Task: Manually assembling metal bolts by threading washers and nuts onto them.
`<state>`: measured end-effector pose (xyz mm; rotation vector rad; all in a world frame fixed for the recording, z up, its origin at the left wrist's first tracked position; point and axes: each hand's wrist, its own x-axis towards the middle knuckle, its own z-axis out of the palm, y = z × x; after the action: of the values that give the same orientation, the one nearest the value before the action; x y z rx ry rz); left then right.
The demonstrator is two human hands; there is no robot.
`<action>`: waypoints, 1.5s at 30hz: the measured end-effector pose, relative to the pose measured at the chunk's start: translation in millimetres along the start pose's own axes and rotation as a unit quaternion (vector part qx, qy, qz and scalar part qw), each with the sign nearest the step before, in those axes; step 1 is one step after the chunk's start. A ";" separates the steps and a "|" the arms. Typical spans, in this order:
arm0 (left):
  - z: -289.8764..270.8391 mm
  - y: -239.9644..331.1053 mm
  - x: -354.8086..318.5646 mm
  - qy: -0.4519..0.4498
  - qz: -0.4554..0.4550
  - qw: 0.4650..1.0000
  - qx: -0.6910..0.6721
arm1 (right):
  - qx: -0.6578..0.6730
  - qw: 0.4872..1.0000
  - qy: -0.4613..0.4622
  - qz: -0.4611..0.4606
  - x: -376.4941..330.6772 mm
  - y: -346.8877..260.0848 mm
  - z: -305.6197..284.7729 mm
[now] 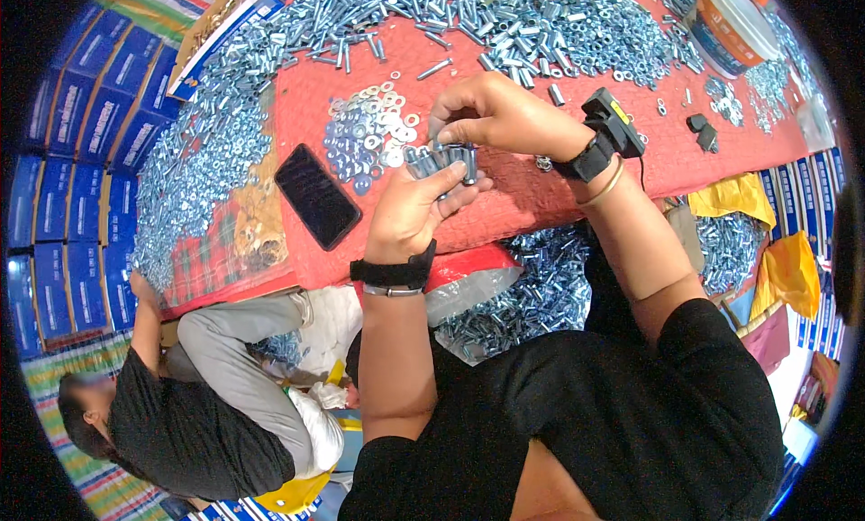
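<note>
Left hand grasps metal sleeves
Right of the phone, the right hand bends over them, its grip unclear; washers lie near the phone.

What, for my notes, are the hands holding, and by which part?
The left hand holds several silvery cylindrical metal fasteners by their sides; whether the right hand grips one is unclear.

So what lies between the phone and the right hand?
In the head view, loose washers, then the metal cylinders held in the left hand.
</note>
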<state>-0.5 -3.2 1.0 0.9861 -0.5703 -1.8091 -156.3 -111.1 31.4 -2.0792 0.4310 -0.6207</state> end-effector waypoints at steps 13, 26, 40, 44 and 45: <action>0.9 4.7 1.1 0.019 0.043 0.999 0.007 | -0.113 0.979 0.152 0.077 -31.2 43.1 -34.3; 5.5 16.8 -12.2 0.046 0.099 0.991 -0.082 | -0.333 0.938 0.050 0.081 -47.0 66.4 -21.6; 16.0 1.7 -14.2 0.091 0.136 0.983 0.086 | -0.398 0.912 0.034 0.092 -45.8 62.6 2.8; 26.5 1.0 0.0 0.076 0.066 0.992 -0.076 | -0.383 0.917 0.085 0.077 -57.2 68.1 -4.3; 25.9 1.0 0.3 0.069 0.065 0.993 -0.077 | -0.367 0.924 0.063 0.088 -56.4 63.8 -6.0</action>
<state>-21.3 -5.0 16.2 0.9393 -0.3947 -1.6291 -210.0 -120.2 -34.4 -2.6636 1.0406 -0.5316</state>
